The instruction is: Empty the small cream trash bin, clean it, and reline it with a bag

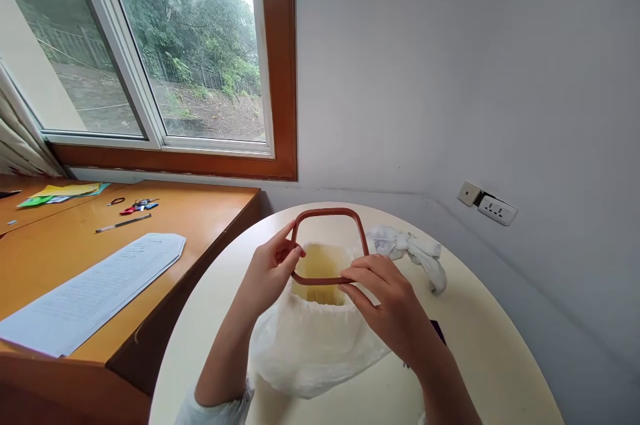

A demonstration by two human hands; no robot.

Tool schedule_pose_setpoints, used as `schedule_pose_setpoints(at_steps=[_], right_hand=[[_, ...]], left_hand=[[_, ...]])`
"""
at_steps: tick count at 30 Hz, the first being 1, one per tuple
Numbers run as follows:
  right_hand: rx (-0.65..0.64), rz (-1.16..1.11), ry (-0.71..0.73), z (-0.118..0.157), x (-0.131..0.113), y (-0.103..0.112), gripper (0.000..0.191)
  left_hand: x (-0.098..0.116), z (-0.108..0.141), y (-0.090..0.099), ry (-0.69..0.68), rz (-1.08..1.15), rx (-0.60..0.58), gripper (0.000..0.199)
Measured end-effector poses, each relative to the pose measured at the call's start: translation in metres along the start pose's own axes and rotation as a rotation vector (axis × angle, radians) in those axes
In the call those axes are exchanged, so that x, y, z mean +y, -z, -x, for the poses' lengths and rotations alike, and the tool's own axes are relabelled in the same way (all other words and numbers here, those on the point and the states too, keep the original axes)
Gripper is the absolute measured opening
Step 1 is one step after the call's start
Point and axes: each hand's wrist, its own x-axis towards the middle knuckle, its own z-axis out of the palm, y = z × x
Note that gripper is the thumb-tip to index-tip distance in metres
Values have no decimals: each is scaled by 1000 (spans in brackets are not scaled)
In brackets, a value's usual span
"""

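Between my two hands is a reddish-brown rounded-square ring [327, 212], tilted up above a bin. My left hand [270, 271] pinches its left side between thumb and fingers. At the lower right corner, my right hand [387, 295] grips the ring with thumb below and fingers above. Under it stands the bin, yellowish inside [320, 261], with a translucent white plastic bag [320, 345] draped over its rim and hanging down outside. The ring is apart from most of the rim; whether its lower edge touches the bag I cannot tell.
A knotted white plastic bag [407, 248] lies on the round cream table [480, 345], behind my right hand. A dark object [439, 331] is partly hidden by my right forearm. The wooden desk [220, 201] at left holds papers [95, 291], a pen [123, 223] and keys [140, 206].
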Motion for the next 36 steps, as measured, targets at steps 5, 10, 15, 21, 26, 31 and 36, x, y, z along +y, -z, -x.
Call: schedule_pose_setpoints(at_steps=[5, 10, 15, 21, 26, 31, 36], right_hand=[[-56, 33, -80, 3, 1, 9, 10], [-227, 39, -254, 4, 2, 15, 14], [-383, 5, -338, 3, 2, 14, 19], [-434, 3, -360, 5, 2, 8, 16], [-447, -12, -328, 5, 2, 6, 14], [-446, -29, -320, 4, 2, 4, 13], [-475, -39, -349, 4, 3, 4, 13]], left_hand=[[-4, 0, -1, 13, -55, -6, 54], [-4, 2, -1, 22, -114, -49, 47], [-4, 3, -1, 44, -307, -99, 40], [-9, 1, 0, 66, -431, -162, 44], [-11, 0, 0, 90, -460, -178, 45], [-15, 1, 0, 84, -459, -200, 43], [-21, 1, -1, 52, -453, -216, 40]])
